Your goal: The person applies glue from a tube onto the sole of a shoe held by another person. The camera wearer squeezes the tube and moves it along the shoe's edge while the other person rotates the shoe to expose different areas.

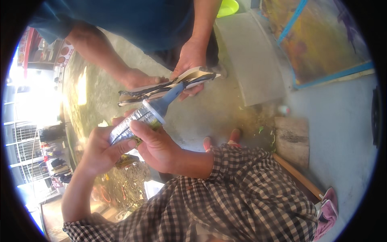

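Note:
Between my two hands is a crinkled silver tube (128,126) with a white collar (154,111) and a flat, tapering blue-grey nozzle (169,99). My left hand (100,150) is closed round its lower end, thumb pressed on the side. Nearer the collar, my right hand (158,147) grips the tube with its thumb on top. The nozzle's tip meets or overlaps a long, pale, layered strip (145,95) with dark smears along its edges; I cannot tell what the strip is. Another person's hands (191,60) hold that strip from across, one at each side.
The other person, in a dark blue top (133,24), stands close in front. A grey slab (254,60) and a blue-framed panel (322,44) are at the right, with a wooden board (292,141) nearer. A lime-green basin (228,8) stands far off. Pink cloth (327,218) lies at lower right.

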